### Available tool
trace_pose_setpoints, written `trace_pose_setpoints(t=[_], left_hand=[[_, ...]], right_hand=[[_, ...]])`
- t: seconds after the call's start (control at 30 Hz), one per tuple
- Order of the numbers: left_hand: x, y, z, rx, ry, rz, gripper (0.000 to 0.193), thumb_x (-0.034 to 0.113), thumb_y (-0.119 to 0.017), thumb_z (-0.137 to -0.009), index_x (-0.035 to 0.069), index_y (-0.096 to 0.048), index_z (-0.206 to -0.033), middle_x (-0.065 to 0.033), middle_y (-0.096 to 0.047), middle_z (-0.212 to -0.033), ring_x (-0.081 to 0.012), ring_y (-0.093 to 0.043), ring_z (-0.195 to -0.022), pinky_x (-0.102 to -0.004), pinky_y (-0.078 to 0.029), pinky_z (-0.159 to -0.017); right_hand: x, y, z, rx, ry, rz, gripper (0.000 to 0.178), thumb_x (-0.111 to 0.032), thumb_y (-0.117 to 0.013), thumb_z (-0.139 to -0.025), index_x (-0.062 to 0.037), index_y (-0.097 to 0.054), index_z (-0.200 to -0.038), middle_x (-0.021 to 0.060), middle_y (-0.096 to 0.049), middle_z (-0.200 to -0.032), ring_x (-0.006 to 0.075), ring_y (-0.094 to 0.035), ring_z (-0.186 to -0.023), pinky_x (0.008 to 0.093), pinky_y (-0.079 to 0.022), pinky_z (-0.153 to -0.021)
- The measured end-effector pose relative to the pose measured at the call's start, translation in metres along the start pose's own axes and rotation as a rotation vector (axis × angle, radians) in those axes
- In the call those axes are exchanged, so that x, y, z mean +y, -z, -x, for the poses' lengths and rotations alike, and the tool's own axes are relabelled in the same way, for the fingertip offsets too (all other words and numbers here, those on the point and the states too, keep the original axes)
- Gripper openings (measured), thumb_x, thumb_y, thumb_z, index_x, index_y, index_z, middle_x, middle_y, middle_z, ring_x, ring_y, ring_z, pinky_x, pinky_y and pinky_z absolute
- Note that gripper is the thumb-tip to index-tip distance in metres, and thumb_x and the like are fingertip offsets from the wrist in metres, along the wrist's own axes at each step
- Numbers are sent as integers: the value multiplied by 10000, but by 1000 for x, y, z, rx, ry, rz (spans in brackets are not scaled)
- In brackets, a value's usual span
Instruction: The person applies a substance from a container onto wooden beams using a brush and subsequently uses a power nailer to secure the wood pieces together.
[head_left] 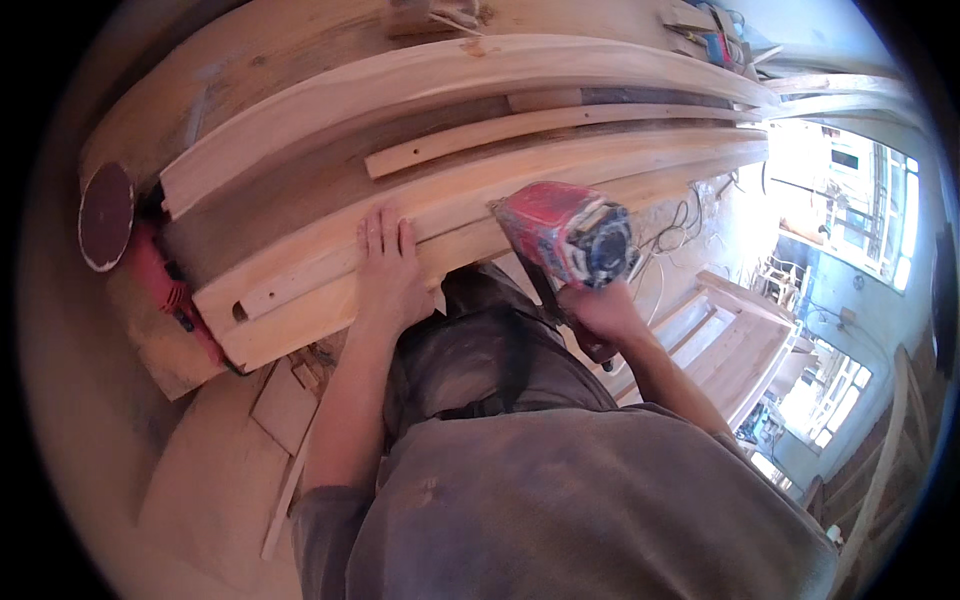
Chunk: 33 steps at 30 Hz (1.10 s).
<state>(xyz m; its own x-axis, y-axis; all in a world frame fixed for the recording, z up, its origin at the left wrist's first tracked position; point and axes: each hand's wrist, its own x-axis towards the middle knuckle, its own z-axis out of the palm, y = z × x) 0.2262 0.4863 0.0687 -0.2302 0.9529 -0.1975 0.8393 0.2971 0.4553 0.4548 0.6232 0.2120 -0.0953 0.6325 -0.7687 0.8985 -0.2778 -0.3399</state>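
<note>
My right hand is wrapped round the handle of a red and dark nail gun. The tool's nose end meets the near edge of a long wooden assembly on the bench. My left hand lies with fingers stretched out on that assembly, left of the nail gun. Under its fingers runs a long pale board. A narrower wooden strip lies along this board's near side, with small dark holes close to its left end. Whether the nail gun's tip presses on the wood or just hovers cannot be made out.
A red angle grinder with a round sanding disc lies at the bench's left end. Beyond the boards are a loose strip and a wide curved board. A wooden frame, cables and windows stand to the right.
</note>
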Motion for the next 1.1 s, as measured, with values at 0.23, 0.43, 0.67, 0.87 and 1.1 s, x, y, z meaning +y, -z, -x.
trace_pose_setpoints(t=[0.23, 0.43, 0.67, 0.87, 1.1], left_hand=[[3, -4, 2, 11, 19, 65, 908, 222, -853, -618, -110, -454, -1363, -301, -310, -1575, -484, -278, -1483, -570, -201, -1250], [6, -8, -4, 98, -49, 51, 894, 225, -859, -607, -102, -468, -1341, -311, -347, -1543, -497, -311, -1462, -587, -232, -1233], [7, -2, -2, 155, -112, -52, 874, 258, -862, -623, -105, -478, -1320, -307, -388, -1515, -507, -352, -1433, -600, -306, -1193], [17, 3, -9, 148, -103, -110, 850, 340, -854, -670, -83, -478, -1304, -301, -445, -1457, -502, -405, -1383, -587, -331, -1168], [19, -3, -6, 209, -156, -123, 856, 316, -862, -681, -56, -446, -1329, -309, -378, -1526, -525, -366, -1403, -592, -319, -1171]], right_hand=[[24, 0, -18, 60, 627, 489, 535, -298, -715, -890, -40, -606, -1346, 179, -639, -1336, 329, -586, -1264, 413, -437, -1099], [30, 0, -24, 12, 602, 235, 458, -321, -737, -851, -62, -683, -1225, 208, -703, -1181, 373, -670, -1118, 427, -535, -968], [65, -7, -38, -38, 421, 13, 401, -229, -706, -853, -41, -661, -1205, 198, -663, -1233, 357, -621, -1168, 439, -473, -1029], [96, 58, 9, 60, 358, -128, 425, -176, -733, -847, -40, -653, -1242, 144, -692, -1226, 256, -639, -1174, 390, -479, -1054], [131, 124, -13, 237, -56, -358, 361, -70, -669, -768, 12, -651, -1120, 149, -710, -996, 209, -664, -933, 375, -525, -829]])
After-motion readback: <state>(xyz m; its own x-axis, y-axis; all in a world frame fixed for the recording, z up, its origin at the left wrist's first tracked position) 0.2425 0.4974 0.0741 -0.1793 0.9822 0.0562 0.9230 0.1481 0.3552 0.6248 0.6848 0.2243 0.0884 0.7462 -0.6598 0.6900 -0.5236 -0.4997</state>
